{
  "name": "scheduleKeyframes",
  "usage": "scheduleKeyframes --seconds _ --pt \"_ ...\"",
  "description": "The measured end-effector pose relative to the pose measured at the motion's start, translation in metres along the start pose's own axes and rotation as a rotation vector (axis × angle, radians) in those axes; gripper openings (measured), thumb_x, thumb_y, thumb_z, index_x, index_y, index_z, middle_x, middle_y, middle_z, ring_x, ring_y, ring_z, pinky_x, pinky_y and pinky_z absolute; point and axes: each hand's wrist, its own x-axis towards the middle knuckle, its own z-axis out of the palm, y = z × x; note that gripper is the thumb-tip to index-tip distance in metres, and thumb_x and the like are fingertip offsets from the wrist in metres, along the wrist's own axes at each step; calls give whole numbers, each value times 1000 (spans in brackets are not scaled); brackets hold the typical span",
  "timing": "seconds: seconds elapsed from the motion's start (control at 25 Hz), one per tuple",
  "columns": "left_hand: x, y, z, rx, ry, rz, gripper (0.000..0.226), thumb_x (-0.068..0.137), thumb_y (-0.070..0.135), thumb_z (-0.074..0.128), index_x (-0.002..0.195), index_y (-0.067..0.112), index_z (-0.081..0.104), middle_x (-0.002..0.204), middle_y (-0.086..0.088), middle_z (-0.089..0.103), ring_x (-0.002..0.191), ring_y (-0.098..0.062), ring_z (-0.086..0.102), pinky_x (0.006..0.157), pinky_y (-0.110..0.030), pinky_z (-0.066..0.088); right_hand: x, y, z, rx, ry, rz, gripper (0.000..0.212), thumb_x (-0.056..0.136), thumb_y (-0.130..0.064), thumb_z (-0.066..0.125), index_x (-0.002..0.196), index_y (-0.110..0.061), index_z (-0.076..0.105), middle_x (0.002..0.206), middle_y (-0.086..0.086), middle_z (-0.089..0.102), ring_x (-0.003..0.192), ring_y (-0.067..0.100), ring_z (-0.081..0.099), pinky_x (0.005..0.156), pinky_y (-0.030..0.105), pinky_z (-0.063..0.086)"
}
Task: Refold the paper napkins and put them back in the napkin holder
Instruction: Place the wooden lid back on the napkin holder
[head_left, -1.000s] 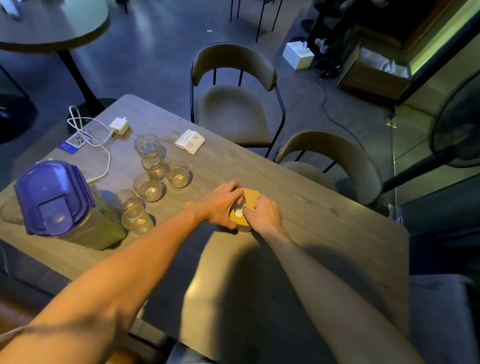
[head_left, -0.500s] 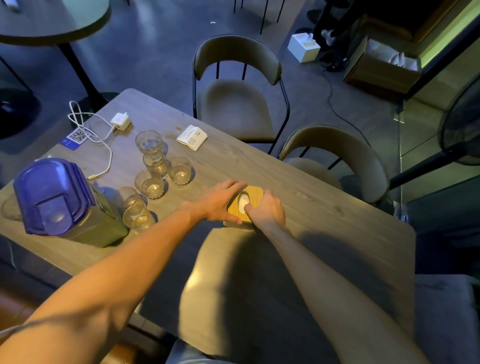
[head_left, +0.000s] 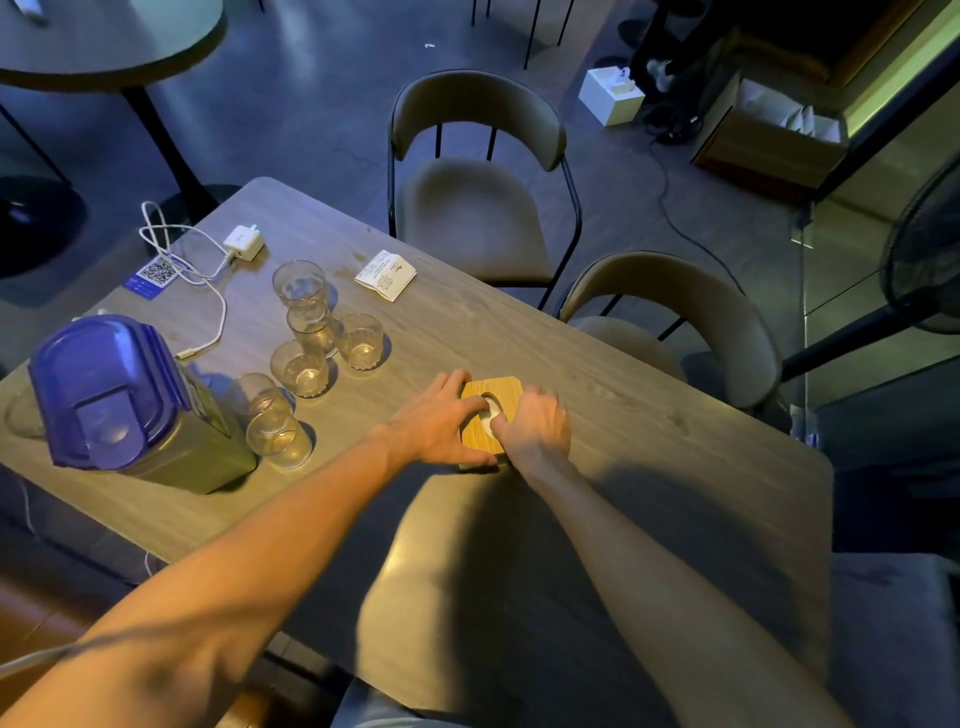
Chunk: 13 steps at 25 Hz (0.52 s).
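Note:
A square wooden napkin holder with an oval opening in its top sits in the middle of the grey table. White napkin paper shows inside the opening. My left hand grips the holder's left side, fingers spread over its edge. My right hand rests on the holder's right side with its thumb pressing into the opening on the white paper. Most of the napkin is hidden by the lid and my hands.
Several drinking glasses stand to the left, beside a jug with a blue lid. A folded printed paper, a white charger with cable and a QR sticker lie farther back. Two chairs stand beyond the table.
My hands stay on the holder while the view shifts. The holder's wooden top has become flat and fully visible, and my right thumb has moved into the opening.

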Motion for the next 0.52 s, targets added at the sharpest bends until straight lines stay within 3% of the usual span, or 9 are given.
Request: scheduleKeyframes --seconds 0.24,0.52 --pt "-5 7 -1 24 -22 29 65 78 72 62 128 31 58 147 -14 33 134 -32 36 107 -44 43 -5 9 8 20 54 -70 55 93 -48 63 130 -6 58 122 12 61 115 25 55 94 36 48" --pt "-13 14 7 7 77 39 59 80 70 61 124 31 60 149 -12 31 135 -30 39 103 -40 49 -12 16 8 103 82 -63 52 92 -45 65 128 -8 58 121 9 60 111 22 58 89 34 50"
